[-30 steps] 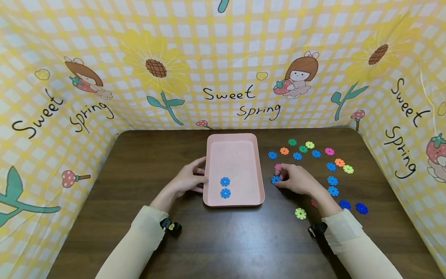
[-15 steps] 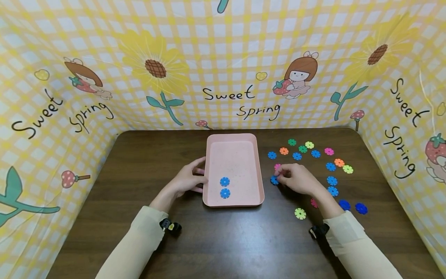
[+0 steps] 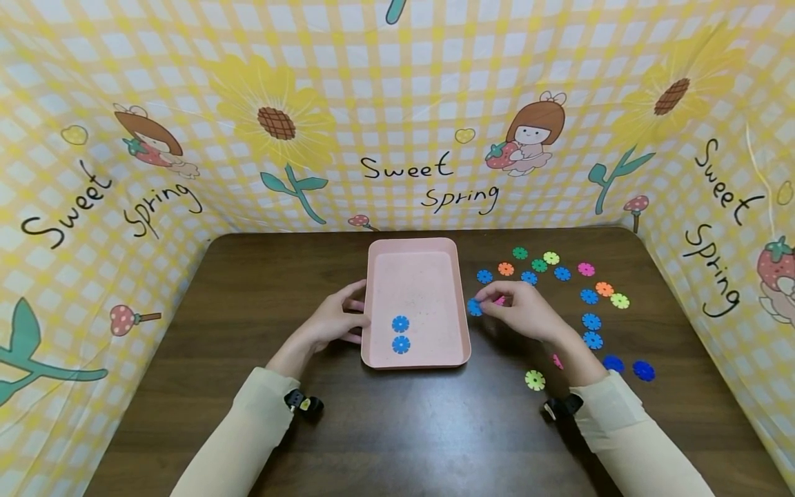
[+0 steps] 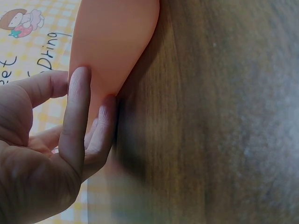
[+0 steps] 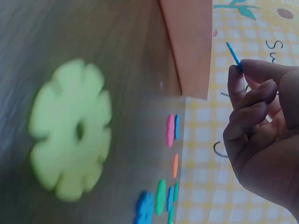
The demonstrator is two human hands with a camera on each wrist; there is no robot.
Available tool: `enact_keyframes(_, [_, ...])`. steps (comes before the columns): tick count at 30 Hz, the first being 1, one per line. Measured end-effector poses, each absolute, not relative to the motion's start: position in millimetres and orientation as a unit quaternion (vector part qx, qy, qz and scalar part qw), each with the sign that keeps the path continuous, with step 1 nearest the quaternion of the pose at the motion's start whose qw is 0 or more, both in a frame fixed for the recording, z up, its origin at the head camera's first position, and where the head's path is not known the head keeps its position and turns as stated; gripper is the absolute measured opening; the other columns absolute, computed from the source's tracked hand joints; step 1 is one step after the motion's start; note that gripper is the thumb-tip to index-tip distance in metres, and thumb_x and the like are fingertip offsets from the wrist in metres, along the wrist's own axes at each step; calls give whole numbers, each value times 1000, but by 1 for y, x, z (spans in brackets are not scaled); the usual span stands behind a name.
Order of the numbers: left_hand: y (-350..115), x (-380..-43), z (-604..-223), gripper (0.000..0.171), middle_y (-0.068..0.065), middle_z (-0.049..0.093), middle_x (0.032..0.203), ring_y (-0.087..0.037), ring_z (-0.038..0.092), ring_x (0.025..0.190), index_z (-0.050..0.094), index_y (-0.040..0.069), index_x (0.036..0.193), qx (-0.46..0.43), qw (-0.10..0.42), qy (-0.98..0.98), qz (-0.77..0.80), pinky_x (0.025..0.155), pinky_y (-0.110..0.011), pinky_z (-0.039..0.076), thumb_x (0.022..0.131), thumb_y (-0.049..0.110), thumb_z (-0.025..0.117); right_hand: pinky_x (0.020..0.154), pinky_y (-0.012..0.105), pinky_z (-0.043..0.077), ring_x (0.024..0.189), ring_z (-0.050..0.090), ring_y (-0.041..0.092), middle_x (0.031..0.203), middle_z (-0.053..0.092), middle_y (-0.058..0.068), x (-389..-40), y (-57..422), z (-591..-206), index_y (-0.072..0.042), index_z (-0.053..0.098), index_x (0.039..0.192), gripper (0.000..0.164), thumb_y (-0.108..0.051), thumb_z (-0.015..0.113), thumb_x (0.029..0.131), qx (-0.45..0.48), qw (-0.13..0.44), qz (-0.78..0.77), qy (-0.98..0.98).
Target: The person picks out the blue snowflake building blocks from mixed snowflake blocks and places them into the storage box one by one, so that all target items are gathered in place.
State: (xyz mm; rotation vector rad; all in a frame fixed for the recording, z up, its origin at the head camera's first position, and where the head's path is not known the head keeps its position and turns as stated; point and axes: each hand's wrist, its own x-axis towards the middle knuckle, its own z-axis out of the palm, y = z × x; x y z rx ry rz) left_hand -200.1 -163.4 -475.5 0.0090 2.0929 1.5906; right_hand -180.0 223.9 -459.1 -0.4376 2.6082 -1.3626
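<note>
A pink tray (image 3: 415,359) lies mid-table with two blue notched plastic discs (image 3: 400,334) inside, near its front left. My left hand (image 3: 338,316) touches the tray's left side; in the left wrist view its fingers (image 4: 77,107) reach fairly straight against the outer wall and rim. Just beyond the tray's right rim, my right hand (image 3: 524,310) pinches another blue notched disc (image 3: 475,307) between thumb and index finger. That disc (image 5: 233,56) appears edge-on, raised, in the right wrist view. A pink disc (image 3: 499,301) is partly hidden by the right hand.
Several blue, green, orange, yellow and pink discs lie scattered right of the tray, such as a yellow-green disc (image 3: 535,380) near the right wrist and a dark blue disc (image 3: 644,371) farther right. A yellow checked cloth (image 3: 397,90) walls in the dark wooden table (image 3: 397,442).
My right hand has raised the blue disc off the table and carried it left and slightly away, towards the tray's right rim. The left hand and tray stay put.
</note>
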Motion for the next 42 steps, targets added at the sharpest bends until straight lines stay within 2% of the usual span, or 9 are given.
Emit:
enact_keyframes(6, [-163, -200, -477, 86, -28, 50, 132, -31, 71, 89, 32, 21, 164, 2, 254, 768, 588, 71, -46, 65, 90, -1, 70, 73, 38, 55, 87, 62, 27, 96, 72, 1, -183, 204, -455, -17, 79, 107, 10, -18, 74, 98, -152, 84, -484, 858])
enact_keyframes(11, [-164, -201, -477, 87, -27, 50, 130, -31, 71, 88, 32, 20, 164, 3, 253, 766, 590, 71, -46, 65, 89, -1, 71, 72, 35, 57, 85, 65, 23, 95, 73, -1, -186, 186, -453, -15, 80, 107, 11, -15, 73, 98, -162, 84, -482, 857])
enact_keyframes(18, [-164, -201, -476, 87, -27, 50, 130, -31, 71, 87, 32, 21, 164, 1, 256, 764, 592, 71, -45, 65, 90, -1, 71, 67, 33, 54, 84, 62, 22, 94, 73, -1, -194, 159, -456, -13, 80, 105, 12, -12, 72, 97, -176, 84, -478, 856])
enact_keyframes(27, [-164, -200, -475, 87, -27, 51, 129, -31, 71, 87, 32, 21, 164, 0, 254, 763, 594, 71, -45, 65, 90, -1, 71, 80, 36, 53, 94, 62, 19, 96, 73, -2, -206, 125, -461, -13, 80, 104, 11, -12, 72, 97, -169, 93, -475, 858])
enact_keyframes(34, [-163, -201, -474, 86, -26, 51, 129, -31, 71, 87, 33, 21, 164, -1, 251, 766, 592, 70, -45, 65, 90, -2, 70, 77, 32, 52, 91, 61, 20, 95, 72, 2, -213, 105, -467, -7, 79, 103, 13, -5, 69, 97, -177, 100, -478, 854])
enact_keyframes(42, [-163, -200, -474, 86, -27, 51, 129, -31, 71, 88, 32, 20, 164, -1, 254, 763, 594, 70, -46, 65, 90, -3, 70, 77, 32, 51, 89, 59, 19, 91, 68, 0, -219, 90, -475, -9, 79, 103, 11, -10, 70, 96, -151, 120, -443, 875])
